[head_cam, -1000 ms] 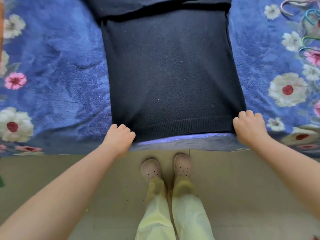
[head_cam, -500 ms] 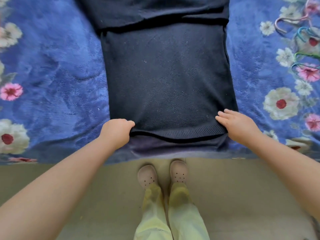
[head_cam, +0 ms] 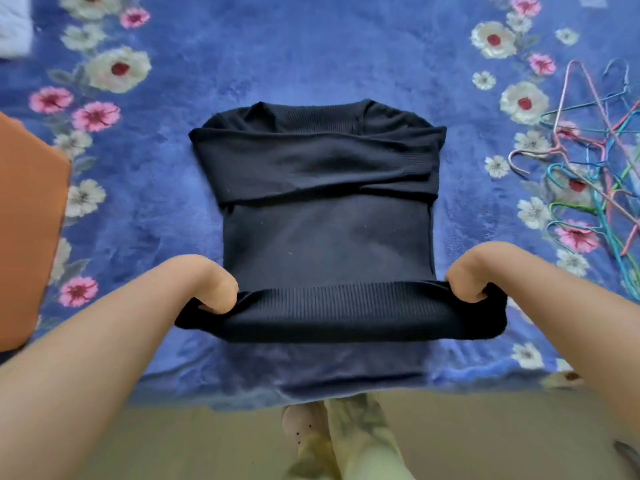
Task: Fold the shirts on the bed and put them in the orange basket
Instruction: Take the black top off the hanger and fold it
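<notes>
knit black sweater (head_cam: 325,237) on the bed (head_cam: 156,188) looks soft, light and floppy, so left hand (head_cam: 211,289) and right hand (head_cam: 467,285) each grip one corner of its ribbed hem.

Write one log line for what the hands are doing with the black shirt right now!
step: bottom fold | left hand: grips hem | right hand: grips hem | black shirt: sleeves folded across, hem lifted off bed

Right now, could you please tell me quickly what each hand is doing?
Left hand: closed, gripping the left corner of the dark sweater's ribbed hem.
Right hand: closed, gripping the hem's right corner.
</notes>
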`<state>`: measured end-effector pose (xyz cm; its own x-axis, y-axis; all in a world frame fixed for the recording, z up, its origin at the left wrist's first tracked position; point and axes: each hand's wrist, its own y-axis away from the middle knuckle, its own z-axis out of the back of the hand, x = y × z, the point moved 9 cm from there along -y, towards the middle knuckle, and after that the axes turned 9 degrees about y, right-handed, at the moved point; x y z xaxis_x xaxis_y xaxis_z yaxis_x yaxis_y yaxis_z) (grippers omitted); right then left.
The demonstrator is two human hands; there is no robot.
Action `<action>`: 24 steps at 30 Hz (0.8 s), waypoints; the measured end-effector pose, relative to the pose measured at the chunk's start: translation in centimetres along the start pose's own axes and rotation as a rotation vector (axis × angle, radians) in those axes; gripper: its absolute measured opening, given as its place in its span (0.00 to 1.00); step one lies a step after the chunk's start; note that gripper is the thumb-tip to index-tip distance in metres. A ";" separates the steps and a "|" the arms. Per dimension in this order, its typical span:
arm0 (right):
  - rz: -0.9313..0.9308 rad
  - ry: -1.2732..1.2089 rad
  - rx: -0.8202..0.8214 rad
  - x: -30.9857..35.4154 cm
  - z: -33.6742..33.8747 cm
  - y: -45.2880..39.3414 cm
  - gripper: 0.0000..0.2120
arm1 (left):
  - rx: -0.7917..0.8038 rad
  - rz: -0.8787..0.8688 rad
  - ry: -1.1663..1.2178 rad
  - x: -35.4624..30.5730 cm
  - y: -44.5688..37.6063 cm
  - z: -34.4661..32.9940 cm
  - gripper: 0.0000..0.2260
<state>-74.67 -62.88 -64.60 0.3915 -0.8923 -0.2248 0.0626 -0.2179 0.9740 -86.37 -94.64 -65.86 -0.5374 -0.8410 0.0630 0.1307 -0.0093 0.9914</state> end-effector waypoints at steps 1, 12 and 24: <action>-0.035 -0.052 -0.030 -1.8 1.2 0.1 0.19 | -0.059 -0.005 0.086 0.9 0.0 1.9 0.20; 0.023 -0.738 -0.786 -19.3 16.7 1.3 0.10 | -0.955 -0.050 1.084 10.0 2.3 20.9 0.08; 0.084 -1.765 -1.061 -27.0 20.2 -5.6 0.14 | -1.227 -0.080 1.507 12.8 -2.5 26.4 0.11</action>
<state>-104.15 -45.52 -64.57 -0.6543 -0.3630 0.6634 0.7416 -0.4795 0.4691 -115.56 -91.16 -64.53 0.3838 -0.5143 -0.7669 0.9228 0.1838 0.3385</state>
